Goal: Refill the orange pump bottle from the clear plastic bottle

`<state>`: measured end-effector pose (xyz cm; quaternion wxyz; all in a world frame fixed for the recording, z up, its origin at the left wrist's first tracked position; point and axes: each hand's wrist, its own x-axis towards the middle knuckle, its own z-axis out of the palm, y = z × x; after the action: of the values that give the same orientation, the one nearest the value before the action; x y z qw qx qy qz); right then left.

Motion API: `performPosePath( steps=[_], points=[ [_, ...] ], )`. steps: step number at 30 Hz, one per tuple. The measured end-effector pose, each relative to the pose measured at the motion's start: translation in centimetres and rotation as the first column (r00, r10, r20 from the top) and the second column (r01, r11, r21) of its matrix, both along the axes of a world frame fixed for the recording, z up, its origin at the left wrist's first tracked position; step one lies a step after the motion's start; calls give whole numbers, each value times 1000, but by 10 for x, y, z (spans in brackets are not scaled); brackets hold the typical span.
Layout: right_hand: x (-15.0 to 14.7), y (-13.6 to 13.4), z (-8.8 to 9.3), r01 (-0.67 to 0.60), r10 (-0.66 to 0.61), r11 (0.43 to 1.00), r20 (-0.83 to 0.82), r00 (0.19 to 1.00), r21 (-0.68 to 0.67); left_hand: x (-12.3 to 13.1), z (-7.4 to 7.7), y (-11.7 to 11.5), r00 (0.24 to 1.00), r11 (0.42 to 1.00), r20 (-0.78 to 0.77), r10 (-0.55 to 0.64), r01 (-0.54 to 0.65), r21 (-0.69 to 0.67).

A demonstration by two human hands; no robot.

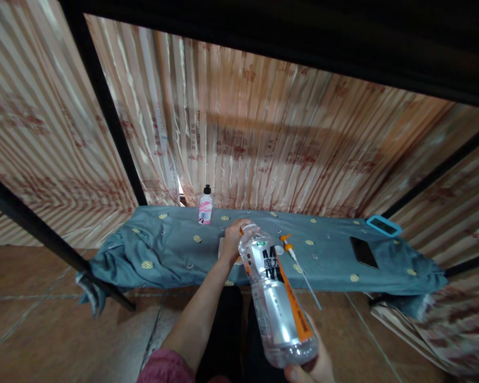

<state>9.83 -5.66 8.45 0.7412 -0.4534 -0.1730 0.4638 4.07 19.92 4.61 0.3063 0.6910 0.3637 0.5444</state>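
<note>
A large clear plastic bottle [275, 292] with a silver and orange label slants across the middle, its mouth away from me and its base close to me. My right hand [313, 356] grips it near the base from below. At the bottle's mouth, the fingers of my left hand [233, 239] are curled; what they close on is hidden. A whitish container [221, 249], mostly covered, sits under that hand and wrist. Just right of the bottle lies an orange pump head [288, 246] with a long white tube, beside a small white cap [279, 249].
A blue-grey patterned cloth [171, 255] covers the narrow bench. On it stand a pink-labelled bottle [205, 206] with a black top, a dark phone [363, 252] and a blue-framed object [383, 225]. Black metal posts [107, 106] and striped curtains [243, 133] enclose it.
</note>
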Motion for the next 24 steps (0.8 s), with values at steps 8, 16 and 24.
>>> performPosePath(
  steps=[8, 16, 24],
  points=[
    [4, -2, -5, -45, 44, 999, 50, 998, 28, 0, 0, 0, 1000, 999, -16, 9, -9, -30],
    [-1, 1, 0, -17, 18, 999, -19, 1000, 45, 0, -3, 1, 1000, 1000, -9, 12, -12, -18],
    [1, -1, -2, 10, -11, 1000, 46, 999, 4, -2, -1, 0, 999, 1000, -32, 9, -9, -10]
  ],
)
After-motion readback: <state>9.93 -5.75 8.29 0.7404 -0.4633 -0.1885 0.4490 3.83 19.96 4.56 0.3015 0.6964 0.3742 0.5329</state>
